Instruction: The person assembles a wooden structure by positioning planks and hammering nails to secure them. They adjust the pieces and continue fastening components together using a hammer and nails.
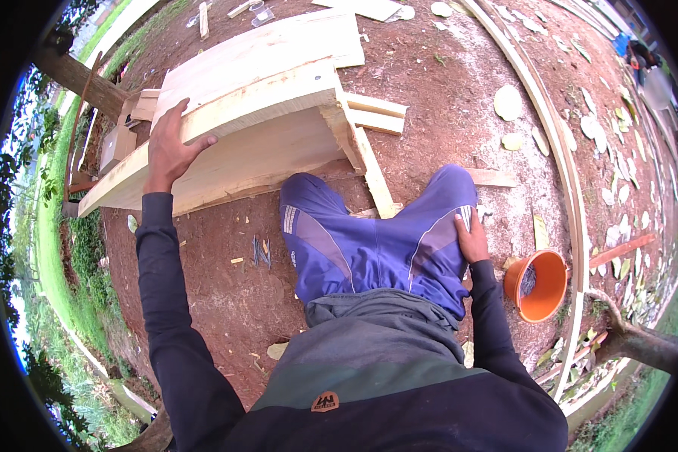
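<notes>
A pale wooden box (271, 154) is seemingly steadied by the open left hand (172, 154), the open right hand (472, 242) rested on blue trousers (373, 248).

1. The wooden structure (233, 120) looks like a shallow box, made from pale, unpainted wood, and it lies in the upper left part of the view, on the reddish-brown ground (226, 248).
2. Its long board (256, 103) forms the near upper edge and runs slantwise, from lower left to upper right; near the right corner there is one small, dark, round mark.
3. Behind this board, a wide, smooth panel (279, 49) reaches farther away.
4. Under the board, the hollow side is open toward the person, and its inner face (264, 151) is in shade.
5. A short board (341, 132) closes the right end.
</notes>
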`<action>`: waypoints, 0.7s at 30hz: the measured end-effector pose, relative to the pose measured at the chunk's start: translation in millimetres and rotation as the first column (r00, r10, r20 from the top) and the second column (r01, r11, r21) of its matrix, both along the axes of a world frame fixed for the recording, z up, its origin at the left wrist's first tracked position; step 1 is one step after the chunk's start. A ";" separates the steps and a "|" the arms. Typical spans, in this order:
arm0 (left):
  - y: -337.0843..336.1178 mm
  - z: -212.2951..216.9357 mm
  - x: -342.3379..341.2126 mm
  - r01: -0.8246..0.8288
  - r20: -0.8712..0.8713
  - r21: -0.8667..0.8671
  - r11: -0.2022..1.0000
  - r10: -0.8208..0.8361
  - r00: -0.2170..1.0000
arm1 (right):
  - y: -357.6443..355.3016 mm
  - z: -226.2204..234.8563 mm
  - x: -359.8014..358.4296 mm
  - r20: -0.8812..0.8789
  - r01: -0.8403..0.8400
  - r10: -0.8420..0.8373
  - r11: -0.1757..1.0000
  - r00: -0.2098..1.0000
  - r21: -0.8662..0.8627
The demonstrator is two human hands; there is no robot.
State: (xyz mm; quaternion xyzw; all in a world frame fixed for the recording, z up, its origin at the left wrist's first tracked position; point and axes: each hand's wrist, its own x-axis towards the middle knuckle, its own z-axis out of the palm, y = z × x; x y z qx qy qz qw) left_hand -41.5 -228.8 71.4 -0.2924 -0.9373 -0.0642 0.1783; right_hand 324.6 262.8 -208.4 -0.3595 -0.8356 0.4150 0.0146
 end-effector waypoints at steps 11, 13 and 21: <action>117.4 1.4 22.2 0.234 -0.059 -0.092 0.968 -0.240 0.969 | -15.8 16.9 2.9 -0.110 0.082 -0.058 0.969 0.992 0.231; 119.2 -5.3 19.9 0.193 -0.061 -0.079 0.978 -0.198 0.978 | -18.6 16.1 6.0 -0.170 0.114 -0.074 0.965 0.983 0.238; 112.2 -4.5 36.4 0.152 -0.069 -0.071 0.986 -0.157 0.985 | -38.4 46.4 -51.4 -0.424 0.030 0.059 0.979 0.904 0.200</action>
